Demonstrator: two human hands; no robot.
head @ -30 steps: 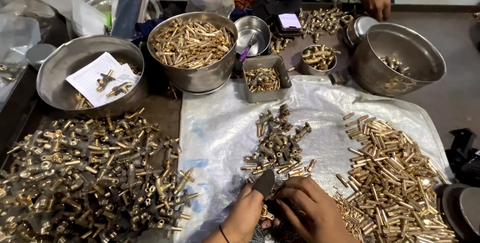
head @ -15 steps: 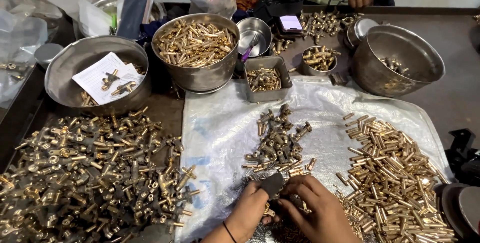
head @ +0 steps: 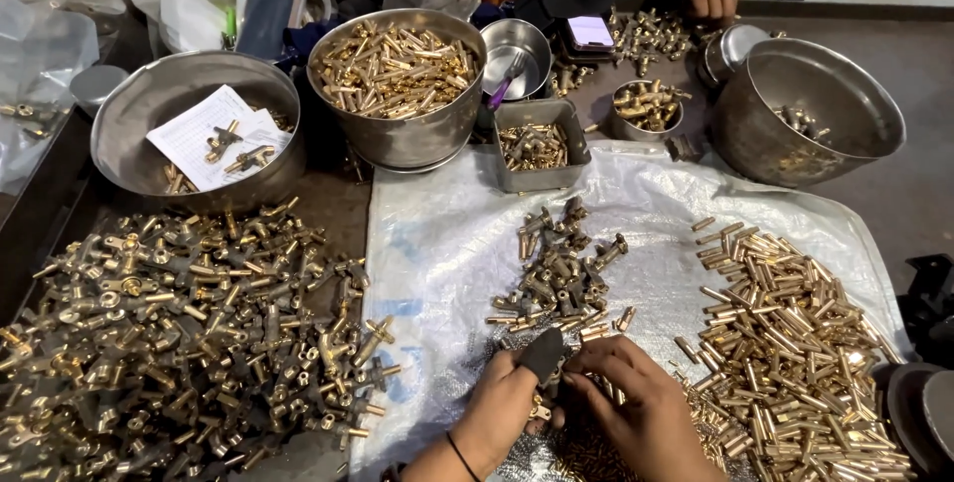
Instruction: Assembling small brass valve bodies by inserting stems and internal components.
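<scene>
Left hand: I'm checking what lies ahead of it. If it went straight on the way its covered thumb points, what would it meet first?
Probably the small heap of dark brass fittings on the white sheet, just beyond the left hand; depth is unclear.

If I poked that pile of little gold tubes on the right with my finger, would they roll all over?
Probably a bit. The gold tubes look round and smooth, so loose ones at the edge would likely roll. They lie on a wrinkled white plastic sheet, which might slow them. They look like metal, so likely heavy for their size.
</scene>
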